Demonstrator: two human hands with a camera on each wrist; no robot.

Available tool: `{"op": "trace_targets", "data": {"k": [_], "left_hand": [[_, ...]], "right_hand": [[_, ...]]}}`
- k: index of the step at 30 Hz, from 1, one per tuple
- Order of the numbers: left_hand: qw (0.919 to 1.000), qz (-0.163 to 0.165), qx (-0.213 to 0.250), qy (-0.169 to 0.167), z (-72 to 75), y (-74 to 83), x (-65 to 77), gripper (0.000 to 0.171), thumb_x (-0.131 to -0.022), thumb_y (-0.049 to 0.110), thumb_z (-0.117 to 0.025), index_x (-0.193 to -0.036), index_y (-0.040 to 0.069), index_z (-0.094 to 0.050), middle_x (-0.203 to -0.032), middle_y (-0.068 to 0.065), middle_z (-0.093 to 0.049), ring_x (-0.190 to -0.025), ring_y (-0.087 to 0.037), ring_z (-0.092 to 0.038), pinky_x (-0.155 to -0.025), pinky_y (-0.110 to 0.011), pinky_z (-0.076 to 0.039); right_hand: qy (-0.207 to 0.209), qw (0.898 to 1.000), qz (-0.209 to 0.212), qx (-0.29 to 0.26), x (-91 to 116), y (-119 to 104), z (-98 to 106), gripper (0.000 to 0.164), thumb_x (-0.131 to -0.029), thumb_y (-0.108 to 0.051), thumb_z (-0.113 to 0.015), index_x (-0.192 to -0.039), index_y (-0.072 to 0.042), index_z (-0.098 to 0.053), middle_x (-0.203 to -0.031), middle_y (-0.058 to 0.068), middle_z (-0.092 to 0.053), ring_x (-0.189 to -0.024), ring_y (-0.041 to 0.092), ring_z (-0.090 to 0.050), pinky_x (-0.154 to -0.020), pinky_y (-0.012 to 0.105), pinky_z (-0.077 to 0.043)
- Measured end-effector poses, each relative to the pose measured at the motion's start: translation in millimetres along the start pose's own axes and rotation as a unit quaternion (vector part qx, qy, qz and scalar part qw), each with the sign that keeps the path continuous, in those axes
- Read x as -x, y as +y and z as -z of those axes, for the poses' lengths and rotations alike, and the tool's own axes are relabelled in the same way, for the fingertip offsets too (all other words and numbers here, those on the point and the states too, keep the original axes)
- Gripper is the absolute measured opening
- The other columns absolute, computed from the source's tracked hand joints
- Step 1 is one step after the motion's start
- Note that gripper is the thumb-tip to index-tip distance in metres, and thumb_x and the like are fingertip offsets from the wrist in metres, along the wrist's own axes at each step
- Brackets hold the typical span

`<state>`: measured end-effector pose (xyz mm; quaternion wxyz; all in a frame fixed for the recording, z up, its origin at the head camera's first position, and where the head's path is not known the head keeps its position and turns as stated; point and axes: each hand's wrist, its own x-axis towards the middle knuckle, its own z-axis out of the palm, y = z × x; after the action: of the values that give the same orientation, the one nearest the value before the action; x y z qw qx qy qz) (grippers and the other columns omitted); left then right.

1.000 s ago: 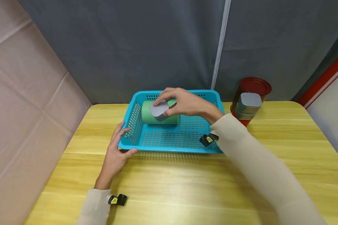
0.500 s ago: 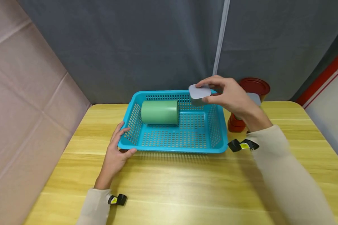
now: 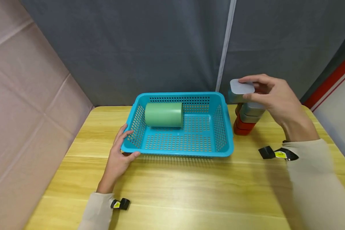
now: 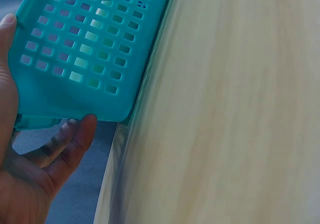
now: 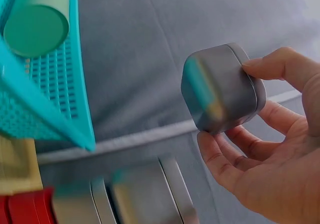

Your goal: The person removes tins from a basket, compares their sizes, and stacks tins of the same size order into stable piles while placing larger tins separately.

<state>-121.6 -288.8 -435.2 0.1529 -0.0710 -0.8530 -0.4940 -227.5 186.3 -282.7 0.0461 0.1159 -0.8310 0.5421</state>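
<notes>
My right hand [image 3: 279,97] pinches a small silver tin [image 3: 241,87] with rounded corners by its lid, raised at the right beyond the basket. In the right wrist view nothing else touches this tin [image 5: 217,87]. My left hand [image 3: 119,159] holds the left front corner of the blue plastic basket [image 3: 175,153], fingers at the left rim and thumb at the front. A green cylinder [image 3: 164,115] lies on its side in the basket. Below the held tin stands a stack, with silver tin parts [image 3: 252,111] over red tin parts [image 3: 243,126].
All of this stands on a wood-grain table [image 3: 184,191] against a grey curtain [image 3: 132,48]. A pale pink cloth wall [image 3: 31,105] borders the left side. A dark red round can behind the stack is mostly hidden by my right hand and the tins.
My right hand has lifted the silver tin from over the green cylinder and carried it right, out of the basket to above the stack. The left hand and basket have stayed put.
</notes>
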Motion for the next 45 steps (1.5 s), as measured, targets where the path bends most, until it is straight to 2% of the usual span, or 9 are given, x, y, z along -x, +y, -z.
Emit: {"op": "trace_targets", "data": {"k": [5, 10, 12, 22, 29, 38, 45], "left_hand": [[1.0, 0.0, 0.003, 0.0, -0.6, 1.3, 0.0, 0.075, -0.082, 0.002, -0.087, -0.148, 0.008, -0.053, -0.175, 0.002, -0.02, -0.159, -0.038, -0.02, -0.105, -0.004, -0.037], [1.0, 0.0, 0.004, 0.0, -0.7, 1.2, -0.3, 0.075, -0.082, 0.002, -0.087, -0.148, 0.008, -0.053, -0.175, 0.002, -0.02, -0.16, -0.037, -0.02, -0.105, -0.004, -0.037], [1.0, 0.0, 0.004, 0.0, -0.7, 0.8, -0.3, 0.075, -0.082, 0.001, -0.087, -0.148, 0.008, -0.053, -0.175, 0.003, -0.02, -0.16, -0.037, -0.02, -0.105, -0.004, -0.037], [1.0, 0.0, 0.001, 0.002, -0.6, 0.9, -0.1, 0.075, -0.082, 0.001, -0.087, -0.148, 0.006, -0.052, -0.175, 0.002, -0.02, -0.16, -0.037, -0.02, -0.106, -0.004, -0.034], [1.0, 0.0, 0.009, 0.0, -0.7, 1.4, -0.7, 0.075, -0.082, 0.0, -0.086, -0.148, 0.004, -0.052, -0.175, 0.0, -0.02, -0.158, -0.039, -0.023, -0.102, -0.004, -0.039], [1.0, -0.003, 0.003, 0.002, -0.4, 1.5, -0.4, 0.075, -0.082, 0.0, -0.086, -0.148, 0.005, -0.052, -0.175, 0.0, -0.02, -0.159, -0.039, -0.022, -0.105, -0.004, -0.036], [1.0, 0.0, 0.0, 0.002, -0.3, 0.1, -0.9, 0.075, -0.082, 0.0, -0.086, -0.148, 0.005, -0.051, -0.176, -0.001, -0.02, -0.159, -0.039, -0.021, -0.104, -0.003, -0.036]], "right_hand": [[0.016, 0.999, 0.001, -0.049, 5, 13, 17, 0.035, -0.098, -0.005, -0.071, -0.131, -0.018, -0.074, -0.119, -0.005, -0.057, -0.097, 0.014, -0.053, -0.075, 0.013, -0.048], [0.032, 0.995, 0.002, -0.093, 9, 24, 26, 0.035, -0.095, 0.001, -0.071, -0.124, -0.016, -0.077, -0.106, -0.001, -0.052, -0.088, 0.014, -0.047, -0.068, 0.016, -0.044], [0.038, 0.994, 0.0, -0.104, 10, 27, 29, 0.035, -0.094, 0.002, -0.072, -0.123, -0.016, -0.078, -0.105, -0.002, -0.051, -0.087, 0.013, -0.047, -0.067, 0.016, -0.043], [0.045, 0.988, -0.032, -0.141, 11, 37, 35, 0.035, -0.093, 0.001, -0.074, -0.122, -0.018, -0.079, -0.117, -0.002, -0.053, -0.097, 0.011, -0.049, -0.073, 0.012, -0.048], [0.038, 0.987, -0.027, -0.153, 11, 40, 34, 0.035, -0.094, 0.002, -0.073, -0.123, -0.016, -0.078, -0.12, -0.002, -0.054, -0.099, 0.012, -0.049, -0.075, 0.012, -0.049], [0.033, 0.979, -0.017, -0.202, 11, 46, 34, 0.037, -0.093, 0.005, -0.073, -0.126, -0.012, -0.076, -0.126, -0.002, -0.057, -0.106, 0.012, -0.054, -0.082, 0.011, -0.049], [0.032, 0.976, -0.007, -0.217, 12, 47, 34, 0.04, -0.092, 0.009, -0.072, -0.127, -0.011, -0.075, -0.124, -0.002, -0.06, -0.106, 0.011, -0.056, -0.082, 0.012, -0.049]]}}
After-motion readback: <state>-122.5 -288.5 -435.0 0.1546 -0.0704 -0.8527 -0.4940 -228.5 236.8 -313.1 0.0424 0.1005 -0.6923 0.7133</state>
